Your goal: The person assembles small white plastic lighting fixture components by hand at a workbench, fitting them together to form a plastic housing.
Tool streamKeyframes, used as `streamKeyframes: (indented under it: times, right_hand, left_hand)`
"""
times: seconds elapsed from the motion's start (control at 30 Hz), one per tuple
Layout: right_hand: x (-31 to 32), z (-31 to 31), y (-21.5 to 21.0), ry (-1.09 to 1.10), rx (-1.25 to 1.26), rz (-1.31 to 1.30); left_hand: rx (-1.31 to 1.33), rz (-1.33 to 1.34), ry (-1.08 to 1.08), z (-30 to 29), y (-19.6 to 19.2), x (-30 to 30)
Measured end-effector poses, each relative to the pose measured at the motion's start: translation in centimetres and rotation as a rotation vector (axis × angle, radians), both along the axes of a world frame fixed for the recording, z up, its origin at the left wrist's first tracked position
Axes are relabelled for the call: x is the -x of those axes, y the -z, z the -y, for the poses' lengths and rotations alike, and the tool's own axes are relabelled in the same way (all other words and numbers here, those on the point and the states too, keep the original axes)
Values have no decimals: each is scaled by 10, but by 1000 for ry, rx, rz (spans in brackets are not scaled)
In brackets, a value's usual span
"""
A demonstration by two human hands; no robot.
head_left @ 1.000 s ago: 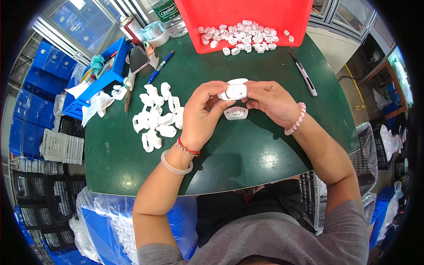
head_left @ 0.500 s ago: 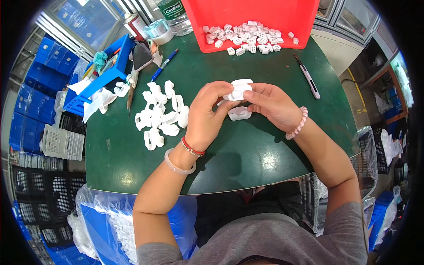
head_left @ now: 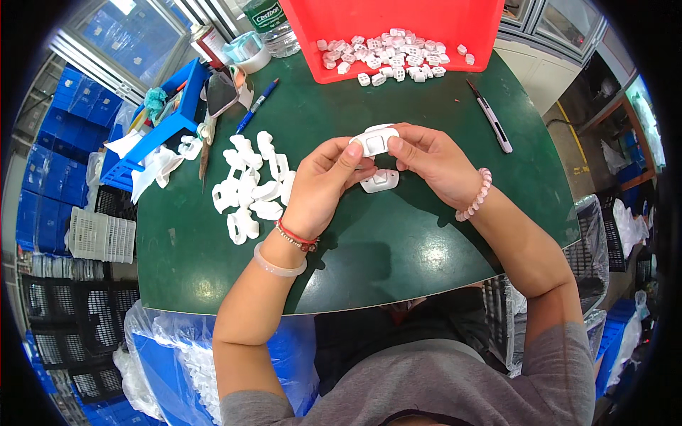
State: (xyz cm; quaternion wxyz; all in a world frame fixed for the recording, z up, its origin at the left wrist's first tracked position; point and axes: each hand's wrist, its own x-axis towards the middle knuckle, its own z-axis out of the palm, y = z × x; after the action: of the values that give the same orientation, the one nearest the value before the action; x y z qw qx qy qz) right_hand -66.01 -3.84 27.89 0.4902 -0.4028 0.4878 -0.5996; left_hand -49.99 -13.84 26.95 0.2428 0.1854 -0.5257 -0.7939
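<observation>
Over the table, a white plastic housing (head_left: pixel 375 143) with a raised rectangle on its face is pinched between both my hands. My left hand (head_left: pixel 321 183) grips its left end, thumb in front. At the right end, the thumb and fingers of my right hand (head_left: pixel 442 169) close on it. Just below lies a second white plastic piece (head_left: pixel 380 182) on the green table (head_left: pixel 398 241). To the left of my left hand is a loose pile of white plastic parts (head_left: pixel 249 186). The back of the held housing is partly hidden by my fingers.
A red bin (head_left: pixel 391 15) at the far side holds many small white pieces (head_left: pixel 387 55). A utility knife (head_left: pixel 490 117) lies at right, a blue pen (head_left: pixel 257 106) at left. Beside it stand a blue tray (head_left: pixel 160 128) of odds and ends and a water bottle (head_left: pixel 273 28).
The housing has tilted, its rectangle now facing up more plainly. My left fingers have shifted to its left end, with the thumb now on its front.
</observation>
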Motion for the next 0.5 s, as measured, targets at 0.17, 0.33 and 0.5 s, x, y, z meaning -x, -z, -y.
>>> streamKeyframes:
  times: [0.17, 0.33, 0.5]
  right_hand:
    - [2, -2, -2, -29, -6, -19]
    - [-1, -2, -4, -84, 6, 12]
    - [0, -1, 2, -74, 15, 50]
  left_hand:
    - [-10, 3, -35, -4, -3, 0]
    - [12, 8, -44, -2, -3, -3]
    - [-10, 28, -42, -3, -2, -2]
